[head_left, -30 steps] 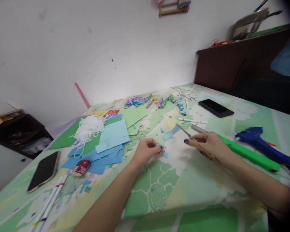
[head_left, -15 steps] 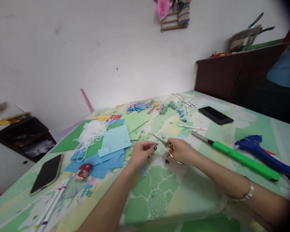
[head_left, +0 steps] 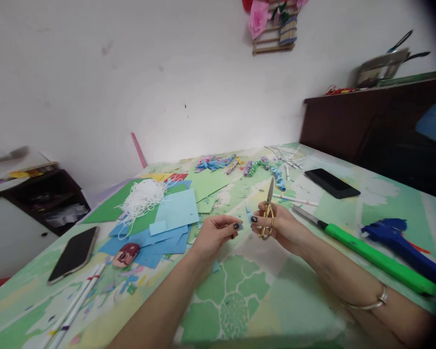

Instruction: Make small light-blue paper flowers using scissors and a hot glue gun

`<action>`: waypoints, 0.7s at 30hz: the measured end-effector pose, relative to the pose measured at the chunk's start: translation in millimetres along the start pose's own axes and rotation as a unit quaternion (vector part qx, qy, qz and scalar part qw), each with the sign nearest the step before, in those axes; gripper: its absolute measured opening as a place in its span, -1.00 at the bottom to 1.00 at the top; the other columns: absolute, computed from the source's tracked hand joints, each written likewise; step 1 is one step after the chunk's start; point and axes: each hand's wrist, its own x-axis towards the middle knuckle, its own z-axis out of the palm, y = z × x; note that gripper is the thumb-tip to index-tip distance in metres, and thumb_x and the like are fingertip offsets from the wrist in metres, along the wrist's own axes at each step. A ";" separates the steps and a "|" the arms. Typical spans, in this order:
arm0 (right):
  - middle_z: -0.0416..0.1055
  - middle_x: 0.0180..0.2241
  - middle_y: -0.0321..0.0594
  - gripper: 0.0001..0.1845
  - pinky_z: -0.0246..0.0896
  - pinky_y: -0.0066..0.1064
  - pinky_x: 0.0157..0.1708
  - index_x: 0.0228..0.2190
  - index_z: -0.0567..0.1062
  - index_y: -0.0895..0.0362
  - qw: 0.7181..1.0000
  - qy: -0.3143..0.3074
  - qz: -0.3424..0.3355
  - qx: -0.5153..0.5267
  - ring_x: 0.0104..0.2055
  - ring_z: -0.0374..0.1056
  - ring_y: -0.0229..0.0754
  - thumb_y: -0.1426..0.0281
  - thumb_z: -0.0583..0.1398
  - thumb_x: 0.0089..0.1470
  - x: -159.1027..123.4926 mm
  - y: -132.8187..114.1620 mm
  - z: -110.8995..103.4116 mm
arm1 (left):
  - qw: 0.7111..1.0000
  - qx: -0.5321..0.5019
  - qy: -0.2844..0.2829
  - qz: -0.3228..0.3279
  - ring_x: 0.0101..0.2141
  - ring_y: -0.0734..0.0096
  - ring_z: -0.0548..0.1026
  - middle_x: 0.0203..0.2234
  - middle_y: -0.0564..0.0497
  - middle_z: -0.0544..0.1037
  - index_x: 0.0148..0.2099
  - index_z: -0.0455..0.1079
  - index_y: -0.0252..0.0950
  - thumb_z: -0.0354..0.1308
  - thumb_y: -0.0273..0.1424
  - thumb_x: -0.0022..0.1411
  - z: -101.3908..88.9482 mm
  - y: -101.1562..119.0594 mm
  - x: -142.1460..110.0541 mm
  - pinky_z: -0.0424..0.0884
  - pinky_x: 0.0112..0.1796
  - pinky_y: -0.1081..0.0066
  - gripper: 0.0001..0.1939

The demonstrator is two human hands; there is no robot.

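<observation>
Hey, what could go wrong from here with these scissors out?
The scissors sit in the right hand with blades exposed, so they might nick a finger. The green-handled cutter lies near that hand, its metal end uncovered; a sideways brush could scratch. The small paper scrap in the left hand might slip.

There are two hands (head_left: 216,235) (head_left: 287,228), two phones (head_left: 74,254) (head_left: 332,183), one pair of scissors (head_left: 268,210) and one green-handled knife (head_left: 365,249)

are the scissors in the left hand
No, the scissors are in the right hand, while the left hand pinches a bit of blue paper.
</observation>
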 end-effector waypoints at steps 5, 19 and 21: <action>0.27 -0.55 -0.42 -0.52 0.15 -0.42 -0.44 -0.44 0.17 0.11 0.994 -0.077 0.039 0.068 -0.47 0.38 -0.21 0.47 0.36 -0.35 -6.3 2.8 6.8 | 0.998 -0.037 -0.044 0.010 -0.53 0.52 0.39 -0.61 0.00 0.48 -0.44 0.47 -0.38 0.32 -0.41 -0.16 4.7 -0.7 -3.1 0.27 -0.41 0.46 -0.82; 0.31 -0.50 -0.40 -0.60 0.21 -0.30 -0.20 -0.48 0.23 0.11 0.995 -0.021 -0.062 0.077 -0.42 0.33 -0.29 0.44 0.35 -0.31 -4.8 9.9 12.6 | 0.997 -0.056 0.018 0.043 -0.45 0.42 0.49 -0.53 -0.02 0.53 -0.46 0.34 -0.37 0.27 -0.44 -0.10 11.3 1.1 -6.3 0.37 -0.35 0.41 -0.84; 0.32 -0.51 -0.40 -0.62 0.21 -0.30 -0.20 -0.48 0.25 0.11 0.994 -0.006 -0.063 0.086 -0.41 0.33 -0.29 0.43 0.36 -0.31 -3.9 12.3 12.2 | 0.995 -0.032 0.059 0.072 -0.43 0.41 0.49 -0.49 -0.03 0.53 -0.48 0.37 -0.36 0.27 -0.45 -0.11 11.5 -0.5 -4.8 0.38 -0.35 0.40 -0.86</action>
